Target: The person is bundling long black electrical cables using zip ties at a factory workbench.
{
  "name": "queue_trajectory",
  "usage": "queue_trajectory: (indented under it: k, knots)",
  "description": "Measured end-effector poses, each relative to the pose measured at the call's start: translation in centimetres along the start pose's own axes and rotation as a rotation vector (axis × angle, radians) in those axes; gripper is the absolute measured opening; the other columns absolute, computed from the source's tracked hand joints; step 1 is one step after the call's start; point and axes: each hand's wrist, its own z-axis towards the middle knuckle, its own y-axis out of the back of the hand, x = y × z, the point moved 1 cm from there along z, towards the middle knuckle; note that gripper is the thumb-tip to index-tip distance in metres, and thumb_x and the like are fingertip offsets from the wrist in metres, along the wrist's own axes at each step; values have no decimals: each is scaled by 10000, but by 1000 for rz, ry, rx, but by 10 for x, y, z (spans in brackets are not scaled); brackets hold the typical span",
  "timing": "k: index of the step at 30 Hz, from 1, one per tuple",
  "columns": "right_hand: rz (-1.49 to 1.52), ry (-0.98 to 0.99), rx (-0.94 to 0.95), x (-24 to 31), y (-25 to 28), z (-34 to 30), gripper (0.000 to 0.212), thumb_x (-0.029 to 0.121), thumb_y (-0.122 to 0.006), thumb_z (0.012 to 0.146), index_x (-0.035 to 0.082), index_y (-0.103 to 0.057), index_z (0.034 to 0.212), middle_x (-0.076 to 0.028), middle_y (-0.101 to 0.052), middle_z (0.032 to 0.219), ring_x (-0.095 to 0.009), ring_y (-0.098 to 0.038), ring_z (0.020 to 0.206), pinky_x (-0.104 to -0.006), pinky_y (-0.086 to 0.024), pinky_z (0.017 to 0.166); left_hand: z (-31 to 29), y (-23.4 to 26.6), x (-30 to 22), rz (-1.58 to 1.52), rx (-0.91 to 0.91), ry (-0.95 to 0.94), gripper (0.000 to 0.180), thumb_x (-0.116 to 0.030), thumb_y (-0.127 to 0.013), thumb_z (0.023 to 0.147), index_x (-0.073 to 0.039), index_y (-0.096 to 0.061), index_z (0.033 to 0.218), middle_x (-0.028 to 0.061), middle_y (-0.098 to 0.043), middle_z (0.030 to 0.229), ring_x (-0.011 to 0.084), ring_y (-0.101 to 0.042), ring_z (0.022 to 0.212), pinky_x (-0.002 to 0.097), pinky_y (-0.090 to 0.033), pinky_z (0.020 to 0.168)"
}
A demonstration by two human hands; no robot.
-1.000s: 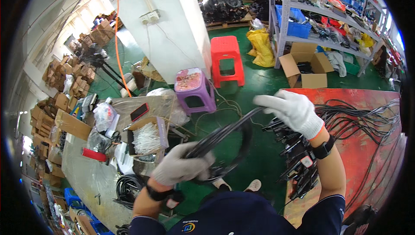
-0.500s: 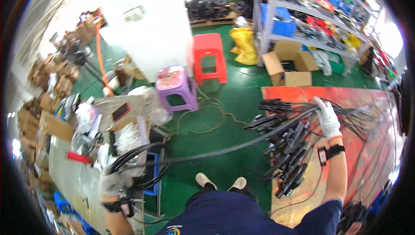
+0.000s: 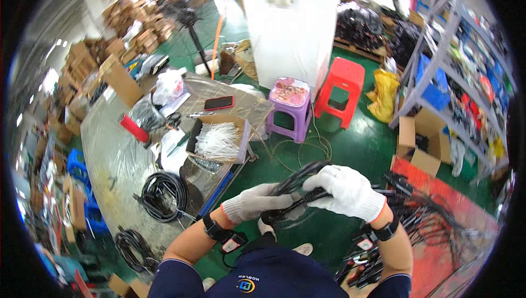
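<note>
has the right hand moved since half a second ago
Yes, the right hand has moved left: it was over the red table, and is now clear of its left edge, close to the left hand at the black cable.

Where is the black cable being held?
Below the head view's centre, the cable is in the left hand and right hand, between the grey table, left, and red table, right.

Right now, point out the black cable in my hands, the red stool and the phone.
Black cable (image 3: 298,178): head view, its upper strands.
Red stool (image 3: 348,72): head view, its seat.
Phone (image 3: 219,103): head view, its dark face.
</note>
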Motion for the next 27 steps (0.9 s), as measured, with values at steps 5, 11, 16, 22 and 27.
queue_trajectory:
  k: [5,11,16,22,27]
  knots:
    - [-286,111,-265,-3,-14,47,457,377,-841,645,214,-703,1048,22,-645,1020,-266,-628,985,-430,-474,892,-7,27,-5,-75,54,90,476,-302,-666,994,8,-566,1341,49,-685,1063,95,-642,911,252,-533,811]
    - [-323,137,-271,3,-67,89,419,264,-841,695,150,-671,1059,-22,-678,1003,-271,-667,933,-411,-515,806,-37,68,-9,-130,-109,-53,285,-297,-709,952,-53,-634,1076,-11,-616,738,57,-558,608,239,-438,538]
    - [261,-247,-300,-6,-133,98,246,49,-796,762,50,-639,951,-123,-708,882,-360,-703,808,-380,-560,721,-52,75,-36,128,-233,-11,231,-249,-740,895,-39,-652,935,18,-650,744,75,-575,581,244,-444,520]
    - [-21,-19,-280,-14,-133,155,184,82,-817,731,108,-664,831,-89,-716,862,-318,-704,791,-397,-535,669,-72,96,-43,-5,-135,-38,287,-298,-740,906,-45,-632,823,18,-622,673,73,-533,533,254,-409,486]
    - [-15,443,-302,-12,-100,208,459,198,-853,537,133,-689,961,-68,-683,937,-285,-691,896,-414,-545,762,-88,129,-38,22,-353,-58,271,-320,-743,882,-71,-637,895,5,-643,778,73,-550,651,255,-431,569]
